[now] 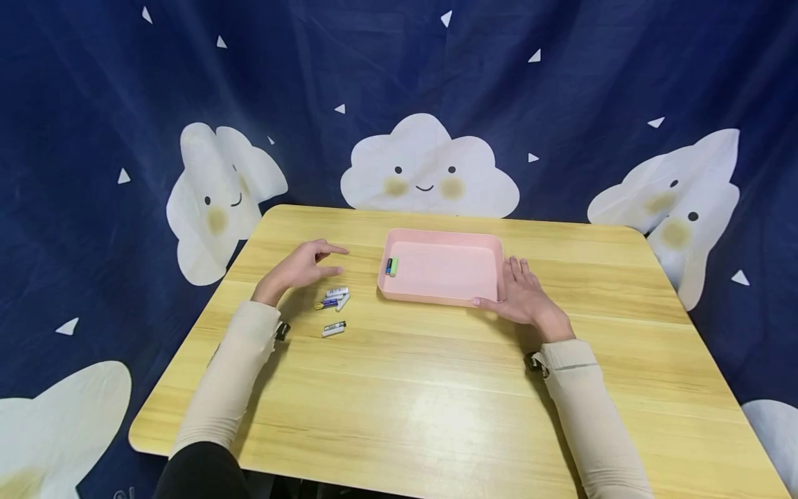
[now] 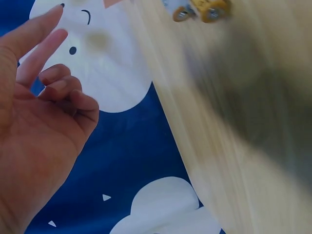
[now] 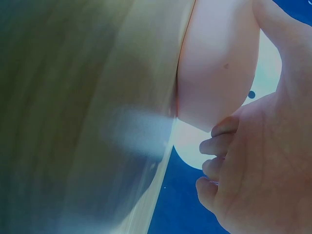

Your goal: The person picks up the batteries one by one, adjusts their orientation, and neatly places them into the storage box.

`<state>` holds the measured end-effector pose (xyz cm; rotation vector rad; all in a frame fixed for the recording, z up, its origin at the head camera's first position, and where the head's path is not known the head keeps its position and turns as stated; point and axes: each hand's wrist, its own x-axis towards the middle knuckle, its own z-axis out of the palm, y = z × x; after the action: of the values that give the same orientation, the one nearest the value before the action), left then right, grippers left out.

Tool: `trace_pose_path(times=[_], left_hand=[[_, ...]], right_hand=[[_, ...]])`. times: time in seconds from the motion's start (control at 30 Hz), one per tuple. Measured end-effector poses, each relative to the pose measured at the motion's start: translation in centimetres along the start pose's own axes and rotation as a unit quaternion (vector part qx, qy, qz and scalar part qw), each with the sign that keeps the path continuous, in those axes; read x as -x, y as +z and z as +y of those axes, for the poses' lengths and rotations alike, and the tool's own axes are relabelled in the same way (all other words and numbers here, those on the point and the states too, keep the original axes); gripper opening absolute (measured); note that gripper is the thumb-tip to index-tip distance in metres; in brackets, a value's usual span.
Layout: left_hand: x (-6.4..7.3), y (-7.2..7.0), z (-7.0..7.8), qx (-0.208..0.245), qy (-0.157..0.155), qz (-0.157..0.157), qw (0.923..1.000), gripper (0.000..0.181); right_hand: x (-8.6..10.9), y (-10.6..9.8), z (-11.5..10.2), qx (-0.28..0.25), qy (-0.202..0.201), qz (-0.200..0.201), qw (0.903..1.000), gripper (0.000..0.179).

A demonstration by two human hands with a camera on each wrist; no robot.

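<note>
A pink tray (image 1: pixel 436 299) lies on the table with a green battery (image 1: pixel 394 267) and a dark blue-black battery (image 1: pixel 388 267) side by side at its left end. My right hand (image 1: pixel 522 294) rests against the tray's right front corner, fingers extended along the end wall and thumb at the front rim. My left hand (image 1: pixel 305 265) hovers left of the tray and holds nothing; index finger and thumb are stretched apart, the other fingers curled in. Just below it lies a cluster of white, blue and gold batteries (image 1: pixel 337 292). Nearer me lies a pair of white-and-black batteries (image 1: pixel 334 329).
The wooden table (image 1: pixel 399 402) has rounded corners. Behind it hangs a dark blue curtain (image 1: pixel 299 69) with white smiling clouds, and it also falls along both sides of the table.
</note>
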<state>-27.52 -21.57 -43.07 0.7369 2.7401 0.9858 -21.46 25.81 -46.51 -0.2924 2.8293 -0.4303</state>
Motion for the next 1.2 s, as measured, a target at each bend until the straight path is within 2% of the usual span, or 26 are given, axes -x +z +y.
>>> trace_pose_path(times=[0.27, 0.53, 0.7, 0.93, 1.2], left_hand=[[1.2, 0.9, 0.0, -0.026, 0.004, -0.08, 0.9964, 0.045], [1.5, 2.1, -0.6, -0.054, 0.013, -0.124, 0.9907, 0.051], [1.4, 2.7, -1.0, -0.075, 0.017, -0.134, 0.9881, 0.049], [1.3, 2.7, -0.2, -0.095, 0.011, -0.15, 0.9841, 0.048], [0.7, 3.1, -0.2, -0.12, 0.025, -0.16, 0.9794, 0.044]], right_hand=[[0.0, 0.0, 0.1, 0.007, 0.0, -0.002, 1.0, 0.128], [0.1, 0.0, 0.1, 0.005, 0.0, -0.001, 1.0, 0.128], [0.0, 0.0, 0.1, 0.007, -0.001, 0.001, 1.0, 0.128], [0.0, 0.0, 0.0, 0.007, -0.002, 0.001, 1.0, 0.127], [0.2, -0.1, 0.0, 0.002, -0.003, 0.005, 1.0, 0.127]])
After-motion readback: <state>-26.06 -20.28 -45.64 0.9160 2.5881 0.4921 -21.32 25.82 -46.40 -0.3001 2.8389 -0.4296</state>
